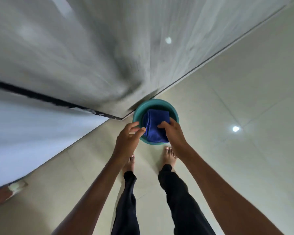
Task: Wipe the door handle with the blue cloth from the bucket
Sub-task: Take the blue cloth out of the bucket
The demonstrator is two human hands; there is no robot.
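Two hands: right hand (174, 133) grips blue cloth (157, 127) over bucket (136, 114).

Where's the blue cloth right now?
In the head view, the blue cloth sits in the teal bucket on the floor ahead of the feet; the right hand rests on its right edge.

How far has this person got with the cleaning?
Early. Nothing looks wiped, and no door handle is in view. The right hand rests on the folded blue cloth at the teal bucket; the left hand hovers open beside it. Lifting and wiping remain.
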